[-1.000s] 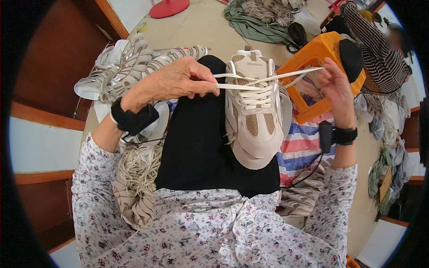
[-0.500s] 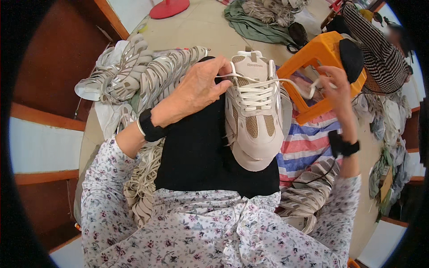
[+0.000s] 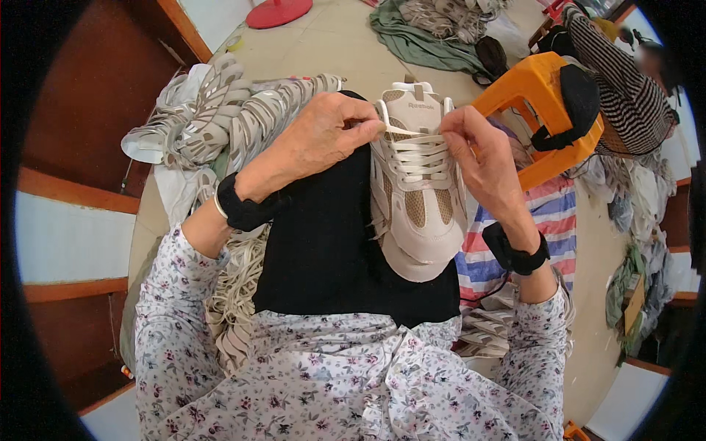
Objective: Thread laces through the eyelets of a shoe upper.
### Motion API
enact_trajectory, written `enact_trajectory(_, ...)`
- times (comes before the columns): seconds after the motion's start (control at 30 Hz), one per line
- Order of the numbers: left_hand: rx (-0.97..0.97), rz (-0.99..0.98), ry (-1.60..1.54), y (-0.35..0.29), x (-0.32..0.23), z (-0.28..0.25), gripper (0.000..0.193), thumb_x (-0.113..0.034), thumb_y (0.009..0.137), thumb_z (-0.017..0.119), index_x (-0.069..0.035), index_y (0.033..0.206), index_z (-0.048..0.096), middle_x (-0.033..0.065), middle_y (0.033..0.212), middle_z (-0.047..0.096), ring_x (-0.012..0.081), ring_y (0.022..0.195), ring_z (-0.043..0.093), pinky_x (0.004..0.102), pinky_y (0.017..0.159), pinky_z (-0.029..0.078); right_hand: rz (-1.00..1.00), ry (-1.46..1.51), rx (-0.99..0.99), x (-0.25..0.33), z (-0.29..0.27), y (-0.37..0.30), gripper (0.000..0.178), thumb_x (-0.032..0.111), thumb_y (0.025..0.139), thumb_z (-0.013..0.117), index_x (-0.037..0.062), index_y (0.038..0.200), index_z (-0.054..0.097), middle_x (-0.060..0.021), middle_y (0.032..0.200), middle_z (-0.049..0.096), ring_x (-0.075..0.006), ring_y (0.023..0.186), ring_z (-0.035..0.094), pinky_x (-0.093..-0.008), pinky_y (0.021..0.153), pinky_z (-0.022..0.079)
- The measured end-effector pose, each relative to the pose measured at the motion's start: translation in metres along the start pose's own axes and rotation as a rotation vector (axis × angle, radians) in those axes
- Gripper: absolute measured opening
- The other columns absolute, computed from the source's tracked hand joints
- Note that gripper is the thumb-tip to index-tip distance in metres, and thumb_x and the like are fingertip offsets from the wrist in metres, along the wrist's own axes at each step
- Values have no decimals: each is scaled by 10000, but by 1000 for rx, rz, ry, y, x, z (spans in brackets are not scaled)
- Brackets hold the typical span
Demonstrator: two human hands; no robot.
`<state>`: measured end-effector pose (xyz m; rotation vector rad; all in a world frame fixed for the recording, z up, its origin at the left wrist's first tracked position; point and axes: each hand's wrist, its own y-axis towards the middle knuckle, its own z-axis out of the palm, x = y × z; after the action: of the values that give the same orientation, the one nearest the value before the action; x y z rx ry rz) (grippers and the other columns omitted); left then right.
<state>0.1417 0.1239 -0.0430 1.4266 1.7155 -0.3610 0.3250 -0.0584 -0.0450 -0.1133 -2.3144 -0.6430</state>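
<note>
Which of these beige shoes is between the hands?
The beige sneaker on the black lap cloth, toe toward the person, between the left hand and right hand; the other shoe uppers lie bunched in piles.

Orange stool (image 3: 540,72), black pad (image 3: 578,103) against it, red-white-blue striped sheet (image 3: 553,224), red round base (image 3: 279,13) on pale floor (image 3: 331,45), green cloth (image 3: 412,50), person in stripes (image 3: 621,92) upper right.

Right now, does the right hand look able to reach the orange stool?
Probably yes: the orange stool is near the right hand, with nothing visible blocking, though this hand is at the laces of the shoe.
</note>
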Motion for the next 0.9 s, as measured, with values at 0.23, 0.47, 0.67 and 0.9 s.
enact_trajectory(0.23, -1, -178, 39, -17, 15, -2, 280, -162, 908, 578, 21, 705, 638, -22, 562, 467, 52, 535, 373, 263, 480, 286, 104, 106, -19, -26, -10, 10, 60, -9, 905, 565, 7, 962, 558, 11, 720, 504, -70, 667, 454, -227, 588, 378)
enact_trajectory(0.47, 16, -407, -278, -42, 30, -16, 242, -182, 936, 579, -35, 762, 661, -45, 607, 524, 31, 516, 387, 239, 462, 286, 308, 267, 130, -25, -27, 3, 74, 45, 923, 629, 14, 989, 615, 35, 732, 543, -39, 626, 473, -212, 547, 378)
enact_trajectory(0.67, -373, -475, -1270, -118, 87, -93, 190, -126, 953, 592, 37, 1049, 614, 27, 941, 589, 37, 744, 523, 148, 592, 420, 343, 81, 290, -56, -59, -25, 93, 56, 890, 669, -28, 849, 667, -23, 723, 607, -99, 572, 519, -262, 528, 428)
enact_trajectory(0.9, -703, -140, -1533, -173, 69, -197, 249, 13, 976, 511, 86, 1213, 531, 177, 1216, 584, 200, 992, 626, 260, 815, 584, 362, -475, 28, -137, -94, -85, 143, 36, 781, 669, -22, 910, 693, -149, 792, 680, -278, 706, 650, -348, 652, 500)
